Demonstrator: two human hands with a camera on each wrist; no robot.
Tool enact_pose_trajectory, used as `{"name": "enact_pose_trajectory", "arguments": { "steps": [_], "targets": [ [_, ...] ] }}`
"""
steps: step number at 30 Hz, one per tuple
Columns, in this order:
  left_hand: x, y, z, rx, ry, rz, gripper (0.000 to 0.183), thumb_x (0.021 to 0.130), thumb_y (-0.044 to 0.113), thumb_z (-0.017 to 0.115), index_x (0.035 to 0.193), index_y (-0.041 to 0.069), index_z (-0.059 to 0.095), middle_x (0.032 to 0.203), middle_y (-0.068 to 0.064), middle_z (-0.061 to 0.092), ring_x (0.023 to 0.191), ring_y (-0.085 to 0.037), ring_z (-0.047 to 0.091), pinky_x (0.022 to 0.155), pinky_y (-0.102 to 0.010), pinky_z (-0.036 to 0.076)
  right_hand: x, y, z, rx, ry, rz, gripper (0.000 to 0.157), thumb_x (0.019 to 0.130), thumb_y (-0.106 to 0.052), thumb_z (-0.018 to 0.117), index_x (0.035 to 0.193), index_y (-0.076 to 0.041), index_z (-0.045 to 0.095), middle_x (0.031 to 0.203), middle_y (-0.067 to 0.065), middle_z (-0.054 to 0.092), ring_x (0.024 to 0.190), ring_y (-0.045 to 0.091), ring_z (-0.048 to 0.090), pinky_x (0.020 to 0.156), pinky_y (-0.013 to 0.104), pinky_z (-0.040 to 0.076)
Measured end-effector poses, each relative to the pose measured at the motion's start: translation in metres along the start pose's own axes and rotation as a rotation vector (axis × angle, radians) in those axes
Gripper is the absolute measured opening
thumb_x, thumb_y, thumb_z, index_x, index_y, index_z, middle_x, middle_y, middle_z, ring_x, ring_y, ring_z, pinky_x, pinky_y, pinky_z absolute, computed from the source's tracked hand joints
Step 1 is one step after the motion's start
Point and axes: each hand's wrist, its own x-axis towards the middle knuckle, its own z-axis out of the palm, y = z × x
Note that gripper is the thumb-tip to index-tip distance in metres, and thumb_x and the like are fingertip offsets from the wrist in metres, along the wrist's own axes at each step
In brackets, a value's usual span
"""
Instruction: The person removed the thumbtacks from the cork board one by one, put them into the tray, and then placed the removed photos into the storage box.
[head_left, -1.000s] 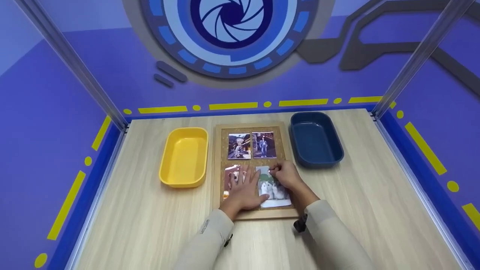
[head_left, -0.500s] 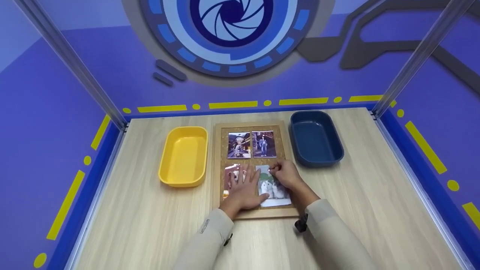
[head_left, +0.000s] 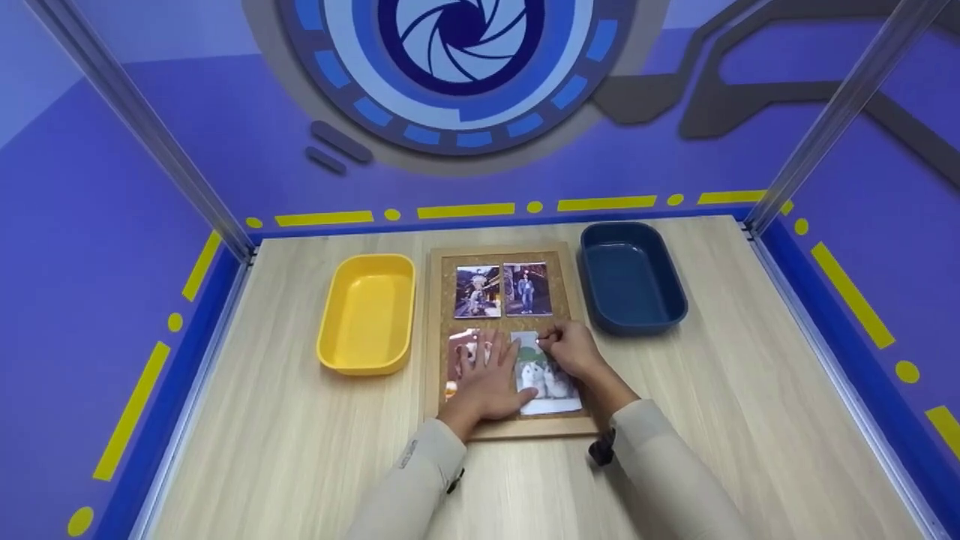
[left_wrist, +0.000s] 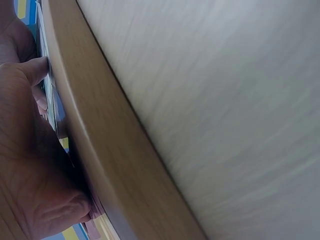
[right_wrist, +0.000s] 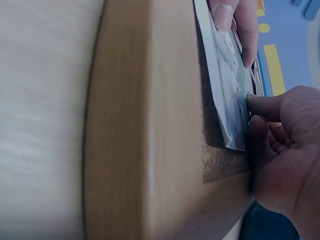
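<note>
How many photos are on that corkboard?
4: the top-left photo, the top-right photo, the bottom-left photo partly under the left hand, and the bottom-right photo partly under the right hand. The hands may hide more.

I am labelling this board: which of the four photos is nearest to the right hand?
The lower right photo, with white animals: the right hand is at its top. The upper pair and lower left photo lie farther.
</note>
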Motion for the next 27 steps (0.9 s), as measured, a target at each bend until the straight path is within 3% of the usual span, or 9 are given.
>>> {"name": "enact_pose_trajectory", "arguments": {
  "steps": [13, 21, 27],
  "targets": [
    [-0.0031, 0.0034, -0.0054, 0.034, 0.005, -0.011, 0.099, 0.098, 0.075, 0.048, 0.174, 0.023, 0.011, 0.183, -0.010, -0.004, 0.169, -0.042, -0.009, 0.129, -0.076, -0.006, -0.0004, -0.0018, -0.0011, 0.017, 0.006, -0.009, 0.008, 0.091, 0.005, 0.072, 0.087, -0.002, 0.074, 0.079, 0.004, 0.065, 0.072, 0.014, 0.055, 0.061, 0.024, 0.044],
    [0.0039, 0.0004, 0.0021, -0.005, 0.002, -0.005, 0.101, 0.097, 0.073, 0.051, 0.174, 0.022, 0.010, 0.182, -0.009, -0.007, 0.168, -0.040, -0.015, 0.128, -0.075, -0.011, -0.0008, -0.0007, -0.0019, -0.008, 0.011, 0.000, 0.006, 0.091, 0.003, 0.074, 0.088, -0.003, 0.073, 0.079, 0.003, 0.064, 0.074, 0.014, 0.055, 0.062, 0.023, 0.043],
    [-0.0033, 0.0037, -0.0035, 0.006, 0.022, -0.001, 0.098, 0.098, 0.070, 0.052, 0.174, 0.021, 0.013, 0.183, -0.011, -0.003, 0.169, -0.042, -0.009, 0.129, -0.076, -0.007, -0.0006, 0.0009, -0.0010, 0.005, 0.004, -0.008, 0.006, 0.091, 0.004, 0.073, 0.089, -0.002, 0.072, 0.080, 0.003, 0.063, 0.073, 0.013, 0.054, 0.062, 0.022, 0.043]
  ]
}}
